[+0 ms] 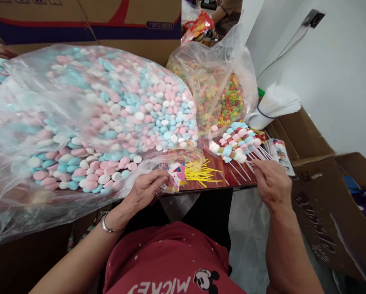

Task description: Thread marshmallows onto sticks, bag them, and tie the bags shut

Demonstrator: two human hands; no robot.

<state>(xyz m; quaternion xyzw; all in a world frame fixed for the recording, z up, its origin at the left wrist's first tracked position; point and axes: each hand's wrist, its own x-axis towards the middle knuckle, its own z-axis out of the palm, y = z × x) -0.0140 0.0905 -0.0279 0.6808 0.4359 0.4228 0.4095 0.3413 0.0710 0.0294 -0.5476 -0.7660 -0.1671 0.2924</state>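
Observation:
My left hand point(147, 188) is closed on a small clear printed wrapper bag point(173, 175) at the table's near edge. My right hand point(270, 181) is closed in a pinch at the white sticks point(256, 157) of a heap of marshmallow skewers point(234, 143), pink, blue and white. A loose pile of yellow twist ties point(201, 171) lies between the two hands on the brown table point(231, 175).
A huge clear bag of pink, blue and white marshmallows point(87, 122) fills the left. Behind the skewers stands a bag of coloured ring candies point(222, 102). A bundle of white sticks point(273, 106), printed cards point(280, 155) and open cardboard boxes point(323, 204) sit to the right.

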